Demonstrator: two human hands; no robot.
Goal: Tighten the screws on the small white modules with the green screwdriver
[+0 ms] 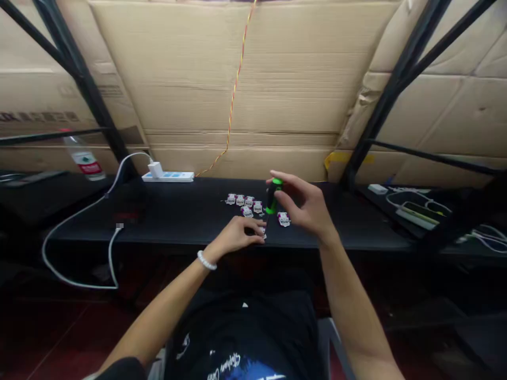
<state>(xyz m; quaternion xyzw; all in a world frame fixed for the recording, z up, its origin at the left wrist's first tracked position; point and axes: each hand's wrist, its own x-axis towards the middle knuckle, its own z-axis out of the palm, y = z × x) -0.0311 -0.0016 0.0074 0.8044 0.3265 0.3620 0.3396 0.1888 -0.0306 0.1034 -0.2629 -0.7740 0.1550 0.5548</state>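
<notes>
The left hand (237, 235), low with its back upward, pinches a small white piece (264, 232) near the black table's (190, 211) front edge; from where I stand it looks light, rigid, perhaps brittle, best held by its sides. Just right, a green-and-black screwdriver (271, 196) stands nearly upright, probably light and surest round its thick handle, where the raised right hand (307, 203) holds it between thumb and fingers, though I can't tell whether its tip touches.

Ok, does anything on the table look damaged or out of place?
One white-and-purple part lies right of the screwdriver, apart from the cluster to its left, possibly on purpose. Nothing looks spilled; they are too small to check for damage.
</notes>
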